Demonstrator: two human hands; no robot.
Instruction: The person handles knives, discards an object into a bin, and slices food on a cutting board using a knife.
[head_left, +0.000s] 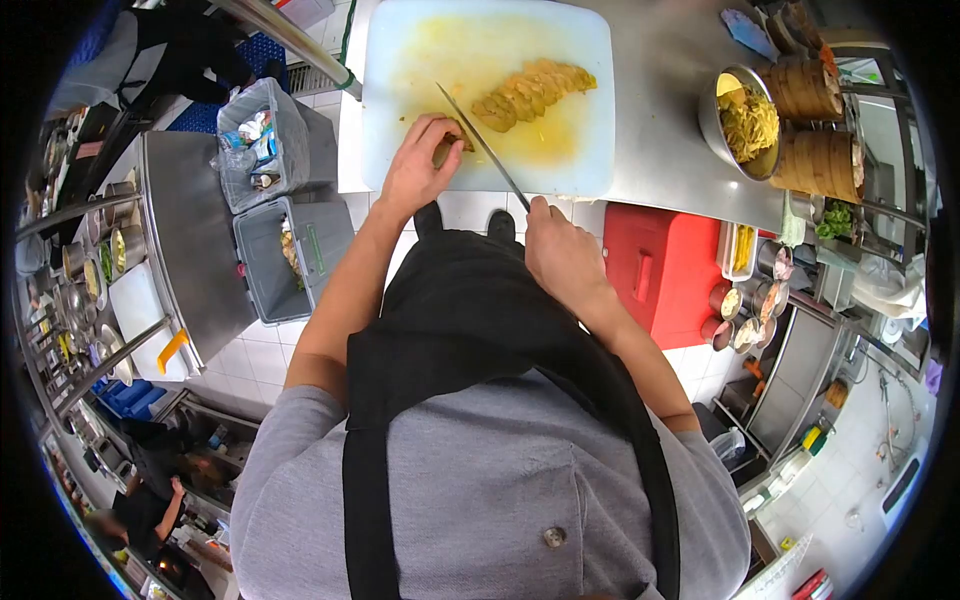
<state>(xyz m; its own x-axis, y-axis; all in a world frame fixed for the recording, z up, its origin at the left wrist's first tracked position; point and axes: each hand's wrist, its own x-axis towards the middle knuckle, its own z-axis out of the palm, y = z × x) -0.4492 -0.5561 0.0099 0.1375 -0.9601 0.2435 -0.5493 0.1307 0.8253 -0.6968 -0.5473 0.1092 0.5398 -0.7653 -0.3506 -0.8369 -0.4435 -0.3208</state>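
Note:
On a white cutting board [420, 30] stained yellow, my left hand [422, 165] has curled fingers around a small brownish-yellow vegetable piece [453, 146], mostly hidden by the fingers. My right hand [562, 250] grips a knife [485, 148] by its handle. The blade slants up and left across the board, beside my left fingertips. To the right of the blade lies a row of overlapping yellow-green slices [535, 95], perhaps a pickled vegetable; the exact kind is unclear.
At right, a metal bowl [712, 130] holds yellow shreds near stacked bamboo steamers [815, 165]. A red box [655, 275] sits below the counter. Grey bins [325, 150] stand at left. A person in dark clothing [150, 510] is at lower left, another at upper left.

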